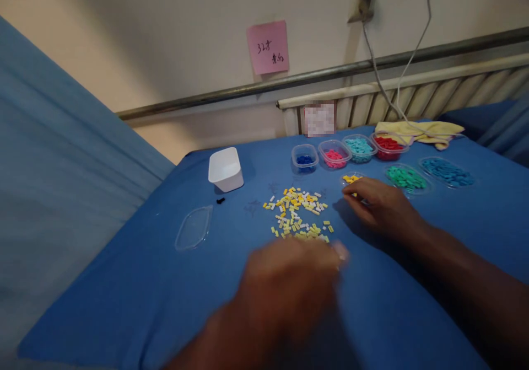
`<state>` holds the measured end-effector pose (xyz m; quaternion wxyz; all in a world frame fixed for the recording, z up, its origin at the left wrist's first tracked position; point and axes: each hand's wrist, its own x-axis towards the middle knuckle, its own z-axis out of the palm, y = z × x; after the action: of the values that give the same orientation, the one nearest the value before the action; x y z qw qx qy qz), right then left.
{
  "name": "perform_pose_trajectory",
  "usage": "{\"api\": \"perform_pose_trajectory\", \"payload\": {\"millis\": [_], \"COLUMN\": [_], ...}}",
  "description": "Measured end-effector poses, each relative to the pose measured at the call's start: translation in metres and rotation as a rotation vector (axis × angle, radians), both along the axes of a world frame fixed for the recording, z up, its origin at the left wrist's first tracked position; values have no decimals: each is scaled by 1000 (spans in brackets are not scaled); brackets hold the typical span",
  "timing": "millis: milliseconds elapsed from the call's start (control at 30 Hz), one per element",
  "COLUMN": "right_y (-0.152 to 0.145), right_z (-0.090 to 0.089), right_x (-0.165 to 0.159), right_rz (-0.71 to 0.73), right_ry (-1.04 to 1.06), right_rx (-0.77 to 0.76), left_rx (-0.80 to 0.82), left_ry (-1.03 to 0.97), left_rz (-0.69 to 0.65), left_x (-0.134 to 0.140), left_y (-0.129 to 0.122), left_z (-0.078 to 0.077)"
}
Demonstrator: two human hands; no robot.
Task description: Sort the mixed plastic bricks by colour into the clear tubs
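Observation:
Small yellow, orange and white building bricks lie in a loose pile on the blue cloth. My left hand, smeared by motion, is over the near edge of the pile; what its fingers do cannot be made out. Farther right, my right hand is at a small clear lid or tray with orange-yellow bricks on it. The thumb and fingers of that hand are pinched together, and anything between them is too small to see. The hand covers part of the tray.
Clear tubs of dark blue, pink, turquoise and red pieces line the back. Green and blue-teal pieces lie at right. A white container, black piece and clear lid are left; a yellow cloth is behind.

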<state>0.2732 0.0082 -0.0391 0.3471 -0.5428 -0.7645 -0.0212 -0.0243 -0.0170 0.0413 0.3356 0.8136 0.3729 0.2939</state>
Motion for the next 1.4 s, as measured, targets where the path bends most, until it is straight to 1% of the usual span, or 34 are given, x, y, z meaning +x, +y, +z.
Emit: {"api": "perform_pose_trajectory", "payload": {"millis": [33, 67, 100, 133, 167, 200, 233, 267, 333, 433, 567, 667, 767, 833, 900, 967, 1033, 1100, 1167, 1267, 1333, 1400], "right_y": [-2, -3, -4, -5, -6, -6, -6, -6, -5, -4, -3, -2, -2, -4, -7, -10, -11, -12, -11, -11, -11, -12], "right_z": [0, -1, -2, -4, -5, -6, -7, -7, -8, -7, -9, -10, -8, -6, -3, -3, -5, -8, -11, -12, -11, -10], "right_x": [-8, -14, -20, -23, -26, -26, -26, -24, -22, -20, -24, -24, -25, -29, -38, -52, -65, -76, -80, -79, -77, -77], "right_rz": [61, 110, 145, 172, 192, 205, 210, 208, 195, 188, 201, 205, 190, 182, 175, 168, 192, 235, 245, 190, 160, 150], "right_ry": [14, 23, 27, 28, 29, 34, 42, 51, 68, 81, 91, 104, 114, 144, 231, 393, 590, 736, 802, 778, 738, 742], "right_rx": [-20, -44, -67, -91, -111, -126, -135, -140, -146, -154, -152, -163, -168, -157, -144, -152, -200, -258, -279, -247, -235, -252], "left_rx": [68, 153, 238, 254, 231, 210, 199, 199, 236, 288, 301, 273, 201, 45, -196, -404, -498, -501, -476, -434, -383, -322], "left_ry": [44, 110, 202, 309, 413, 497, 565, 624, 714, 790, 801, 721, 544, 329, 62, -152, -271, -330, -365, -365, -326, -286], "left_rz": [44, 89, 160, 193, 175, 125, 77, 36, -5, -15, 1, -24, 3, 62, 96, 74, 28, 10, 21, 36, 37, 27], "left_x": [-8, -14, -19, -22, -24, -24, -23, -21, -16, -12, -14, -20, -23, -20, -13, -1, 13, 23, 30, 32, 30, 28], "left_y": [22, 44, 66, 86, 102, 113, 120, 124, 124, 119, 124, 129, 128, 123, 113, 101, 89, 79, 74, 72, 72, 70], "left_z": [2, 1, -2, -7, -13, -18, -23, -26, -29, -28, -29, -33, -34, -34, -35, -37, -41, -45, -49, -55, -59, -62]}}
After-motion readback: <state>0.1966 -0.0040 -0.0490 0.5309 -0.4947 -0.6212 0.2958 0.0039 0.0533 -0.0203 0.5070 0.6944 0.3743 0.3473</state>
